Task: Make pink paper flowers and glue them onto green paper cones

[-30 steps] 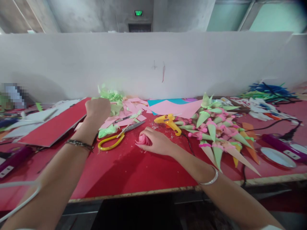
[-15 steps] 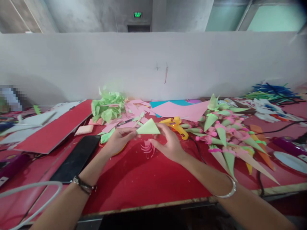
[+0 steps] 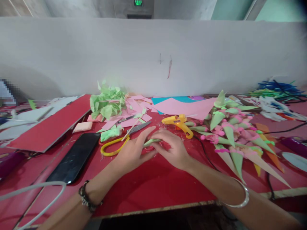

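Your forearms come in over the near edge of the red table (image 3: 153, 188), and your hands meet just beyond it, a little far of its middle. Your left hand (image 3: 127, 155) and right hand (image 3: 176, 150) both have their fingers closed on a small green paper piece (image 3: 150, 142). It lies between them, to the right of your left palm and to the left of your right palm, so neither hand is clearly nearer. Its long axis runs slantwise, from the near left to the far right; your fingers cover part of it, so you cannot make out its full shape.

On the near left, well apart from your fingers, a dark phone (image 3: 74, 158) lies flat. The yellow-handled scissors (image 3: 109, 152) are just beside your left hand, blades pointing to the far right, with a thin stick across them. A yellow glue gun (image 3: 178, 121) lies on its side just far of your right hand, its cord running down to the near right. Right of it spreads a heap of paper cones (image 3: 230, 134).

Farther back are crumpled green paper (image 3: 109, 103) on the left and a pink sheet (image 3: 187, 107) right of centre. Behind them stands a pale partition (image 3: 107, 54), with a lit green sign (image 3: 138, 3) beyond.
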Motion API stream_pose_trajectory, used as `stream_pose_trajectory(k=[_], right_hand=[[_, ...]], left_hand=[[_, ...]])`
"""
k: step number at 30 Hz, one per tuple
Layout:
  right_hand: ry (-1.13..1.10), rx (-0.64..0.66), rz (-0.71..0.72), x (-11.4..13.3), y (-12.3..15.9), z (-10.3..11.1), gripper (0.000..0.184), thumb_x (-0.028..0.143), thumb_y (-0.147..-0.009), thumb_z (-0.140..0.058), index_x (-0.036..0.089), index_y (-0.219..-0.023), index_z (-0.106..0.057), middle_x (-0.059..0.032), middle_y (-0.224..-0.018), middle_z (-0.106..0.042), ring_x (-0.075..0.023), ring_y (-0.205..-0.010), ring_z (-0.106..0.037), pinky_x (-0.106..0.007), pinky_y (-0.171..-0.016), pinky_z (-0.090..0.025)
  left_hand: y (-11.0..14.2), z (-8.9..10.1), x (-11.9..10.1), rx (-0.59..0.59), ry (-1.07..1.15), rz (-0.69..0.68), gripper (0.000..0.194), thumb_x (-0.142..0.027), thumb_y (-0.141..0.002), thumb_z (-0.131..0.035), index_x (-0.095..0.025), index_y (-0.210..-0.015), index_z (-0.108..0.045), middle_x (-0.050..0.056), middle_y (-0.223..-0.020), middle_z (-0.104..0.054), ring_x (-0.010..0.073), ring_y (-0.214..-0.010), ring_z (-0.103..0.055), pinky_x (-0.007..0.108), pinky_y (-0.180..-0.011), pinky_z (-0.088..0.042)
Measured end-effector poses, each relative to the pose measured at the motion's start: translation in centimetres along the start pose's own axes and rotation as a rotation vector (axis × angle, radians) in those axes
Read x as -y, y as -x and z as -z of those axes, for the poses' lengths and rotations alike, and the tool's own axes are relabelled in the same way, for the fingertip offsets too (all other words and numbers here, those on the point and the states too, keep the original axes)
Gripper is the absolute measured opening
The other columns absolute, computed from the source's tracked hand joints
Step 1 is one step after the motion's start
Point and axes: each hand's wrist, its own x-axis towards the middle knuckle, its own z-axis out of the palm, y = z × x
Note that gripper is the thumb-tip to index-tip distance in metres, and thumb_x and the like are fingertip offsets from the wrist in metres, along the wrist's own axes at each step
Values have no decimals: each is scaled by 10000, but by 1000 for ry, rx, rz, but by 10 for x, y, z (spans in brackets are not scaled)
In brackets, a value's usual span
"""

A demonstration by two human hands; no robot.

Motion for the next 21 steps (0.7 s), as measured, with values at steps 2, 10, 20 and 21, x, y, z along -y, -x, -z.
stream_pose_trajectory(k=[2,10,20,21], right_hand=[[37,-33,0,2,1,0,239,151,-792,-500,217,-1021,-516,-35,-940,-567,-139,-895,-530,-277,-777,-454],[88,31,85,2,2,3,192,154,-760,-504,216,-938,-540,-52,-961,-457,-152,-898,-497,-301,-783,-470],[-62,278,-141,10,4,-2,717,215,-654,-628,209,-1268,-256,-105,-1257,-364,-214,-1149,-400,-376,-971,-371],[-62,286,-140,11,4,-3,756,212,-650,-634,216,-1286,-226,-104,-1278,-351,-216,-1166,-386,-377,-981,-361]], left_hand=[[0,-1,-1,-53,17,25,558,-287,-769,-534,-214,-1257,-274,105,-1167,-503,201,-985,-550,269,-756,-463],[-2,-2,6,-233,-122,41,438,-234,-746,-539,-204,-1147,-365,67,-1048,-560,175,-878,-582,246,-674,-455],[-8,13,-19,-89,-804,-363,152,-85,-804,-376,-163,-760,-499,0,-596,-570,139,-513,-521,241,-471,-311],[-7,13,-22,-95,-809,-376,165,-77,-803,-371,-164,-741,-497,-2,-581,-561,138,-505,-515,243,-467,-304]])
